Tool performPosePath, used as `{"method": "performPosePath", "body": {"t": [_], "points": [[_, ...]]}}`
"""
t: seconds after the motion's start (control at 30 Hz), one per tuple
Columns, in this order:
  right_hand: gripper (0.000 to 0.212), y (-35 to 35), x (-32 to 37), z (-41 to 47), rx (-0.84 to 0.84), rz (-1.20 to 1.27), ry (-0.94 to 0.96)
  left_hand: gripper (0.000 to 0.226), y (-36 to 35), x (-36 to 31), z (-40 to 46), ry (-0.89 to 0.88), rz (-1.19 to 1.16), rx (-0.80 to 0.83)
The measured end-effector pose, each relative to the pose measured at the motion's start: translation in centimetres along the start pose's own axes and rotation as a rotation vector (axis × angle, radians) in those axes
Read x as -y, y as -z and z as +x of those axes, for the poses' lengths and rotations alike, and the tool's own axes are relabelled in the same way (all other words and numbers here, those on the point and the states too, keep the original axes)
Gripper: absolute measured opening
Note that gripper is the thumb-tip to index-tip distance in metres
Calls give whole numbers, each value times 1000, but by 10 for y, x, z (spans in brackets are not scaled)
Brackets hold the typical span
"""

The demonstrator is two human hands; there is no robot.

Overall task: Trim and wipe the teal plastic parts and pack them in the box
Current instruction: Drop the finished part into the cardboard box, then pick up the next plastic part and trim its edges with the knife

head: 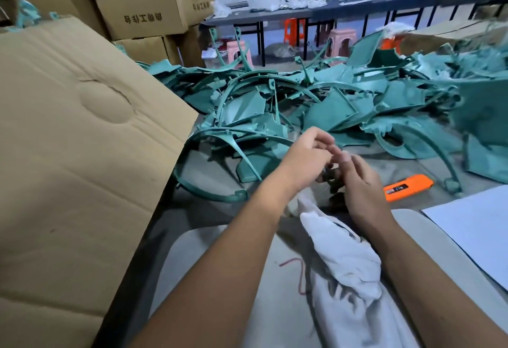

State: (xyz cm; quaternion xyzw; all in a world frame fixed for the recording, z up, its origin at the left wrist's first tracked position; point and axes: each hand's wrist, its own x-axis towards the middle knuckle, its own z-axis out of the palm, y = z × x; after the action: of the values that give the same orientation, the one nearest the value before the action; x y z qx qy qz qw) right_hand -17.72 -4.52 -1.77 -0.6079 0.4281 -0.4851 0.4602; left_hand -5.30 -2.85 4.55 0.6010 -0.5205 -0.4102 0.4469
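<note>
1. Teal moulded plastic parts (288, 106), curved frames and flat panels tangled together, lie heaped across the grey work table (217, 210) ahead of me.
2. One curved teal frame (209, 166) lies nearest, at the heap's front left edge, just beside the big brown cardboard box flap (82, 141) that fills my left side.
3. My left hand (308, 160) sits above the table in front of the heap, fingers curled inward with the tips drawn together toward the right hand.
4. My right hand (360, 188) meets it, thumb raised and fingers loosely bent.
5. Between the two hands I see a small dark object (334, 176), blurred; I cannot tell what it is, nor whether either hand truly grips it.
6. A crumpled white cloth (341, 254) lies on my lap below the hands, its upper end reaching up near the right wrist.
7. An orange plastic utility knife (408, 187) rests flat on the table just right of my right hand, apart from it.
8. A white sheet of paper (472, 232) lies at the table's right edge.
9. Stacked brown cardboard cartons (143, 4) with printed characters stand behind the flap.
10. Further back runs a long dark bench (357, 8) with pink and orange plastic stools (341, 38) beneath it.
</note>
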Motion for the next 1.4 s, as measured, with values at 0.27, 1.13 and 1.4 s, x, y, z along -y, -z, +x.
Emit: {"method": "performPosePath", "body": {"t": [0.27,1.13,1.4], "points": [[31,-1,-7,1,-88,-421,303,39,43,6,-35,-164,921,-647],[32,-1,4,-5,-345,-284,491,24,67,29,-12,-29,123,-867],[48,4,7,-8,-97,-339,541,12,58,2,-12,149,-865,-421]]}}
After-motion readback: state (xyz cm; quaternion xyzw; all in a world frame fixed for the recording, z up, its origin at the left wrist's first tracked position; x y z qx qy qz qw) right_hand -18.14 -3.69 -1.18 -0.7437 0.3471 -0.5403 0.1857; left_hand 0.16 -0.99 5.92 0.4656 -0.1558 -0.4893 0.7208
